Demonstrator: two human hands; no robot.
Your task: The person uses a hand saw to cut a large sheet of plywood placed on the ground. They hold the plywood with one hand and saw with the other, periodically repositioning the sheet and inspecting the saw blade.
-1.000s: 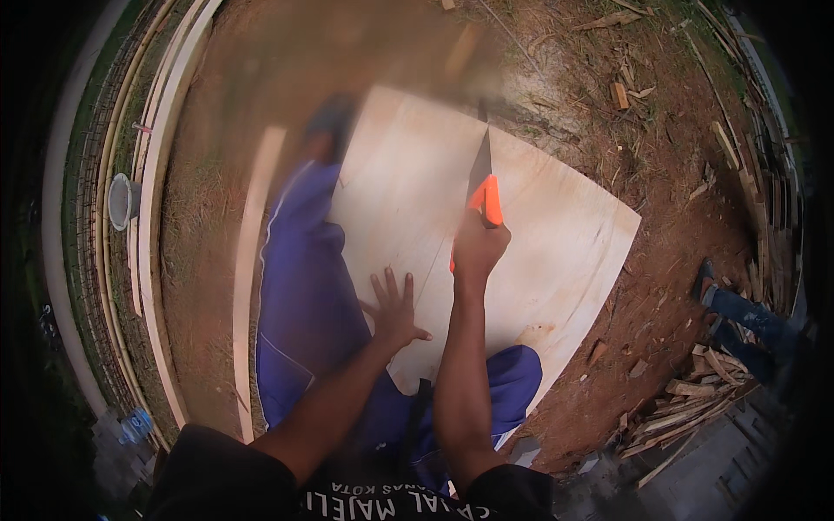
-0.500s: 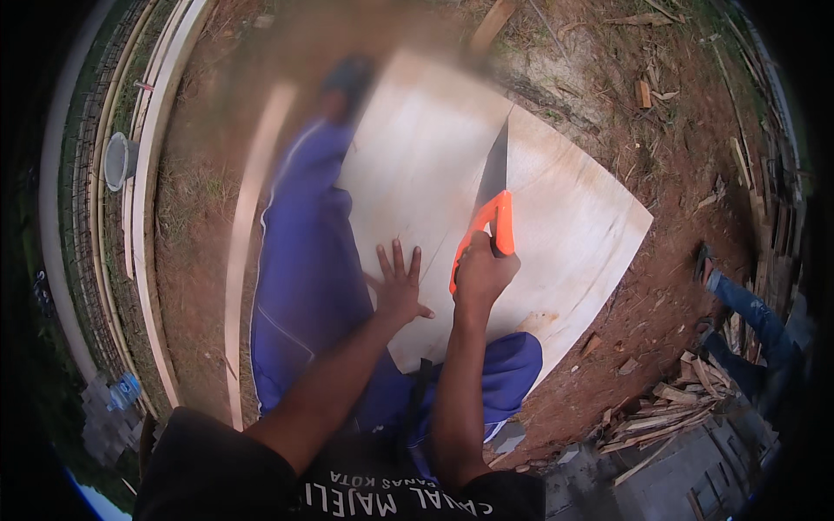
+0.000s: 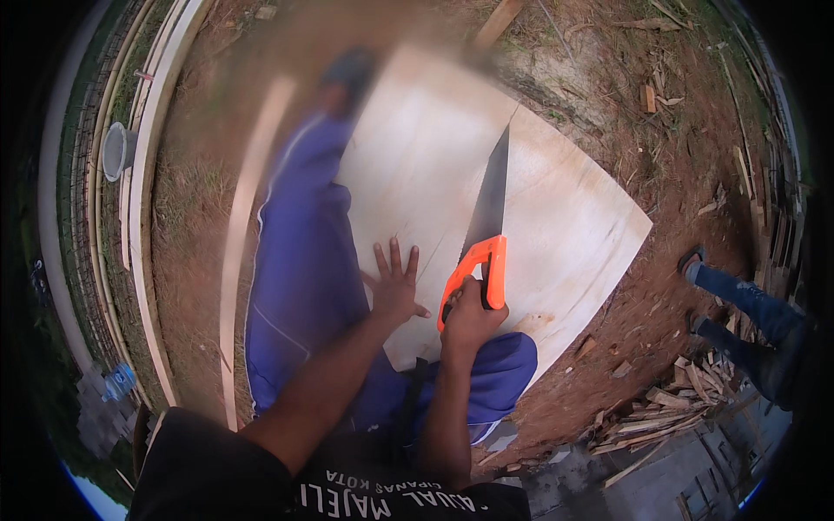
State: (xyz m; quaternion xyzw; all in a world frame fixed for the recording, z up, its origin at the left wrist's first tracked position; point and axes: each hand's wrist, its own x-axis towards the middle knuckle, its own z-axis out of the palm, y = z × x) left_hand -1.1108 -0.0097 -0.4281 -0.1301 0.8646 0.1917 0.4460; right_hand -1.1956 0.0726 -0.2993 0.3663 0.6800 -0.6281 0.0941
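A pale plywood sheet [image 3: 573, 234] lies before me, partly under my blue-trousered legs. My right hand [image 3: 472, 317] is wrapped round the orange and black handle of a hand saw [image 3: 492, 200]. The saw's grey blade points away from me over the sheet, its tip close to a dark line that runs in from the sheet's far edge. To the left of the saw, my left hand [image 3: 397, 285] rests flat on the plywood, fingers spread, holding nothing.
Long timber strips [image 3: 241, 234] and a thicker beam [image 3: 143, 200] lie at the left, beside a grey bucket [image 3: 115, 151]. Someone's legs in jeans [image 3: 738, 295] stand at the right. Wood scraps [image 3: 665, 408] are heaped at lower right on bare soil.
My right hand has drawn the saw back toward me, so more of its blade shows. My left hand stays in place on the plywood. The other person's legs have shifted slightly left.
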